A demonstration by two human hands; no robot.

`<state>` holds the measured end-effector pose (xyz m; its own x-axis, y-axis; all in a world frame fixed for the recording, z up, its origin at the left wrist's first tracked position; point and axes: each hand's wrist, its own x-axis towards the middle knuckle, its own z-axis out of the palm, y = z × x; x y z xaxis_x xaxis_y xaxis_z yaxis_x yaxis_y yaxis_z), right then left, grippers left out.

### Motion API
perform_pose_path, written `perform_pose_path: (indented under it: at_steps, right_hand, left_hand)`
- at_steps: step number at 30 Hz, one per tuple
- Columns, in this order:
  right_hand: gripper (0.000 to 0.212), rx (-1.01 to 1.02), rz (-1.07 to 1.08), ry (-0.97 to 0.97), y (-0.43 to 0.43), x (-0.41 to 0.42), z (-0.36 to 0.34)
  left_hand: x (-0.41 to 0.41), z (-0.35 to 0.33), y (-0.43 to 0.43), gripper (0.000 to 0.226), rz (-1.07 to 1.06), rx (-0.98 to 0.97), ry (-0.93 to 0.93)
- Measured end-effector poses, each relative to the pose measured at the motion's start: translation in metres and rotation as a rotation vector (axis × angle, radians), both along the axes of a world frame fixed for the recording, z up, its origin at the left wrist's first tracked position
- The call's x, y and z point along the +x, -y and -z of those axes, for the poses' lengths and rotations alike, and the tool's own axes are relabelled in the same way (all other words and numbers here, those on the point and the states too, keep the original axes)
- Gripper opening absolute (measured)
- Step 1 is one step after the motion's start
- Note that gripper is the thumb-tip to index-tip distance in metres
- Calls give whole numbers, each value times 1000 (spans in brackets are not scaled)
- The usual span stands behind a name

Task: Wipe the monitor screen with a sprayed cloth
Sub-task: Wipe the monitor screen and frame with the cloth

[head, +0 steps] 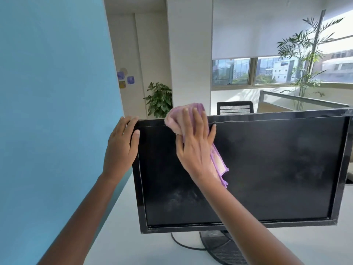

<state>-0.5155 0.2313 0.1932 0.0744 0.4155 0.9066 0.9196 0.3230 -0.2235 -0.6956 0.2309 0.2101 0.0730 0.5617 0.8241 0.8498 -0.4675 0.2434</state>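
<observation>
A black monitor (pixel 277 169) stands on a white desk, its dark screen smudged and dusty low on the left. My right hand (pixel 194 146) presses a pink and purple cloth (pixel 178 117) flat against the screen's upper left part, near the top bezel. One end of the cloth hangs below my wrist. My left hand (pixel 121 146) grips the monitor's top left corner, fingers over the edge.
A blue partition (pixel 53 111) rises close on the left. The monitor's round stand (pixel 215 243) and a black cable (pixel 183 244) lie on the white desk (pixel 118 236). Behind are a black chair (pixel 235 107), potted plants (pixel 159 99), a cubicle divider and windows.
</observation>
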Motion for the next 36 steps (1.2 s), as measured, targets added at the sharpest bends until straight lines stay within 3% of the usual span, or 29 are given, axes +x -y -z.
perform_pose_path:
  at_steps: [4, 8, 13, 19, 23, 28, 34, 36]
  right_hand:
    - [63, 27, -49, 109, -6, -37, 12]
    - [59, 23, -61, 255, -10, -57, 26]
    - [50, 31, -6, 585, -9, -36, 39]
    - [49, 51, -25, 262, -11, -24, 13]
    - [47, 48, -60, 244, -11, -56, 22]
    - [45, 88, -73, 425, -12, -67, 62]
    - [56, 117, -51, 874, -8, -28, 122]
    - [57, 176, -20, 870, -8, -13, 116]
  left_hand:
    - [6, 0, -1, 47, 157, -22, 248]
    - [2, 4, -4, 47, 177, 10, 262]
    - [-2, 5, -8, 44, 257, 33, 293]
    - [-2, 7, -12, 46, 368, 56, 444]
    - [-4, 10, -14, 48, 367, 32, 486]
    - [-6, 13, -19, 47, 353, 31, 440]
    - [-4, 14, -19, 42, 344, 72, 398]
    - [-1, 11, -18, 42, 349, 72, 384]
